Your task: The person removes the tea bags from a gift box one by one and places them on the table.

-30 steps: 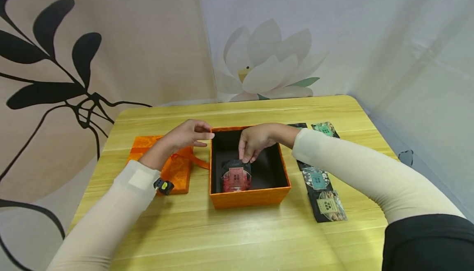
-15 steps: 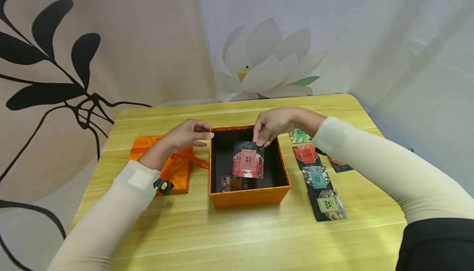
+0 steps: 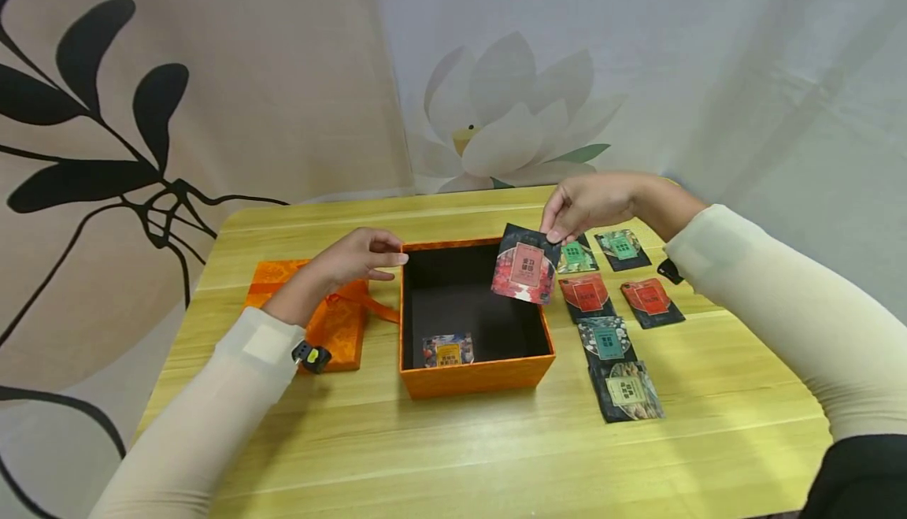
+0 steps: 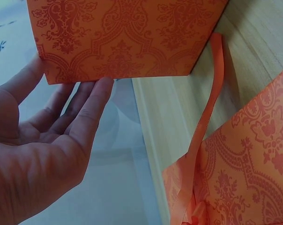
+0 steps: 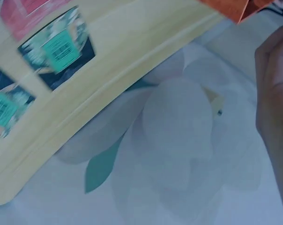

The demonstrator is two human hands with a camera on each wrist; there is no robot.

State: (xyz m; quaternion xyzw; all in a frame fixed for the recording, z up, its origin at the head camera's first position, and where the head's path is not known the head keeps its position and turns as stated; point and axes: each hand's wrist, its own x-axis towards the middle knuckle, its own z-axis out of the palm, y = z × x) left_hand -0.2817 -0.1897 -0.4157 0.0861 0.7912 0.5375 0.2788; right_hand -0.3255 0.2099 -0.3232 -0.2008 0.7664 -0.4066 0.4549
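My right hand (image 3: 591, 200) pinches a flat dark packet with a pink label (image 3: 526, 265) by its upper corner, tilted, above the right rim of the open orange box (image 3: 475, 381). Another packet with a yellow label (image 3: 448, 352) lies inside the box near its front wall. My left hand (image 3: 357, 259) is at the box's back left corner. In the left wrist view the thumb and fairly straight fingers of the left hand (image 4: 48, 136) touch the edges of the patterned box wall (image 4: 122, 37). Only part of the right hand (image 5: 277, 84) shows in the right wrist view, without its fingertips.
Several packets lie right of the box: two green-labelled ones (image 3: 622, 246) at the back, two red-labelled ones (image 3: 652, 301), a teal-labelled one (image 3: 607, 340) and a beige-labelled one (image 3: 628, 391). An orange patterned lid-like piece (image 3: 345, 338) with a ribbon (image 3: 379, 308) lies left of the box.
The right hand has lifted the pink-labelled packet out of the box and carried it up and right. The yellow-labelled packet beneath has come into view. The left hand has stayed put.
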